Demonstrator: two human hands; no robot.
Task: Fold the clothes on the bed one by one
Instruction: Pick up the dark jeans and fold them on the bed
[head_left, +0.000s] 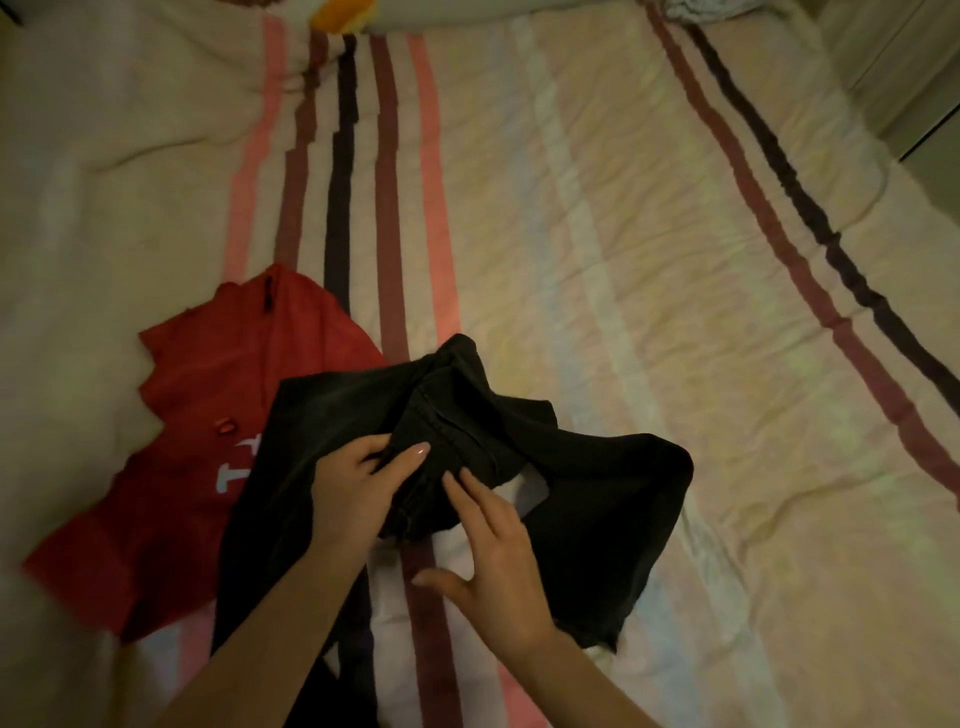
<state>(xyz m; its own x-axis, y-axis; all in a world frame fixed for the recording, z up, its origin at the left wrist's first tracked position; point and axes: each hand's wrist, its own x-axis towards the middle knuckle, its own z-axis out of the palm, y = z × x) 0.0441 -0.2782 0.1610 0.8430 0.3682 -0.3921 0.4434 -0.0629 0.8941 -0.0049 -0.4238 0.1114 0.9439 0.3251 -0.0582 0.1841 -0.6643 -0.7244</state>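
Head view looks down on a bed covered by a cream quilted spread with pink, maroon and dark stripes (597, 234). Black denim trousers (587, 499) lie bunched at lower centre, overlapping a red shirt with white lettering (197, 415) at lower left. Left hand (353, 483) pinches the trousers' seamed fabric; right hand (493, 561) has straight, spread fingers touching the cloth.
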